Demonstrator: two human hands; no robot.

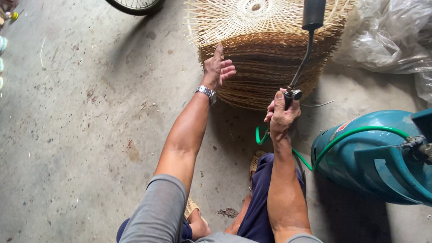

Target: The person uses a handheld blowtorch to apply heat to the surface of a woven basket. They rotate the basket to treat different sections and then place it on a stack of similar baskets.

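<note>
Nearest the camera: grey sleeves, dark blue trousers (265, 202) and a woven sandal (191, 208) planted on the stained grey concrete floor (81, 135).

Just right of the knee, a teal metal gas cylinder (360, 157) lying on its side on the floor, with a thin green hose (351, 133) looping over its top and down toward the right hand.

Further out, right hand (282, 118) closed in a fist around the valve end of a long black metal gas torch (300, 67); torch stem angled up and away, its wide black cylindrical nozzle (313, 13) over the upper edge of the stack.

Left hand (218, 68), silver wristwatch (206, 92) on the wrist, open with fingers spread and thumb raised, palm resting against the left side of a tall stack of round woven pale bamboo mats (265, 58). Stack standing on the floor directly ahead, between the two hands, darker brown down its layered side, pale open weave with a dense centre on top.

Beyond, to the right, crumpled clear plastic sheeting (387, 36) beside the stack; at the top edge, left of the stack, part of a spoked wheel with a black tyre (135, 5).
</note>
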